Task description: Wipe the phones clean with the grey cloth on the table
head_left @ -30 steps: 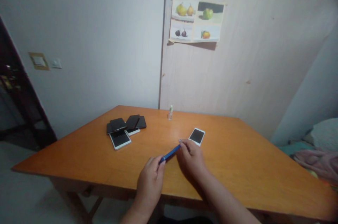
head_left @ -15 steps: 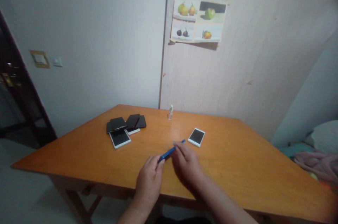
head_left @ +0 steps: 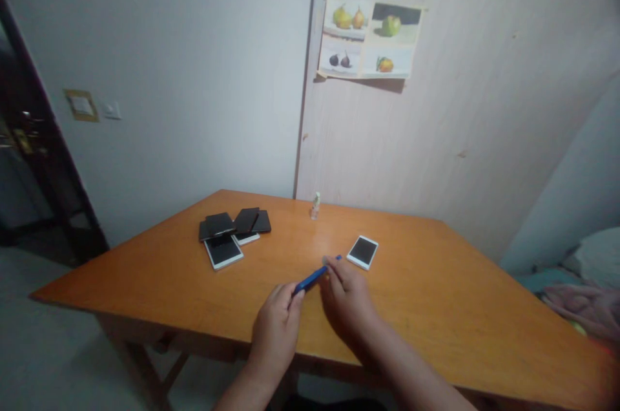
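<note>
A slim, flat blue object point(head_left: 310, 281), seen nearly edge-on, is held slanting above the front of the table; I cannot tell its exact kind. My left hand point(head_left: 277, 320) is closed around its near end, thumb on the side facing me. Toward its far end, my right hand point(head_left: 345, 291) has its fingers pinched together against the blue object. A small pale bit point(head_left: 325, 260) shows at those fingertips, too small to name. Just beyond the right hand, a white tablet point(head_left: 363, 252) with a dark screen lies flat.
On the wooden table point(head_left: 426, 307), several dark flat cases point(head_left: 220, 224) overlap at the left, with another white tablet point(head_left: 223, 252) partly under them. A small clear bottle point(head_left: 316, 207) stands near the back edge. Bedding point(head_left: 581, 307) lies beyond the right side.
The whole view has shifted slightly, moving the scene a little right in the picture. Both hands keep their places on the blue object; the right fingertips are at a slightly different spot along it.
</note>
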Demonstrator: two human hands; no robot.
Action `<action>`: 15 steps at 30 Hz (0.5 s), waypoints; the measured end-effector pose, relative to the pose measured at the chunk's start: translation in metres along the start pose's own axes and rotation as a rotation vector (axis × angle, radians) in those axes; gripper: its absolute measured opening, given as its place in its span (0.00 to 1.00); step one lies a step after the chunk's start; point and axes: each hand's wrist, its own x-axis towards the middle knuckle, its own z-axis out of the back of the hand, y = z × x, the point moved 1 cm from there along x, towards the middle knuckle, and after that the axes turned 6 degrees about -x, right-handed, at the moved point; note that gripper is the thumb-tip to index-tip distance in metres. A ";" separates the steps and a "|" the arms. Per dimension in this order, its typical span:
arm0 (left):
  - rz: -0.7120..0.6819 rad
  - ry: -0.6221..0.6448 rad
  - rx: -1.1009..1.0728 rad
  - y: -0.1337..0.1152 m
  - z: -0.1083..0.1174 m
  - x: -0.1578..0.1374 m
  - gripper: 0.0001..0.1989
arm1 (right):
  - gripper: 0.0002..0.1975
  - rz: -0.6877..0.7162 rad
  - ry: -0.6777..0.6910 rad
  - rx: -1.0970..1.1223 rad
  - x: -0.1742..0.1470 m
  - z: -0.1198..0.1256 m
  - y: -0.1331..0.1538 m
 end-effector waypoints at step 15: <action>0.078 -0.057 -0.022 -0.003 0.003 0.003 0.11 | 0.15 -0.071 -0.141 -0.017 0.031 0.015 -0.041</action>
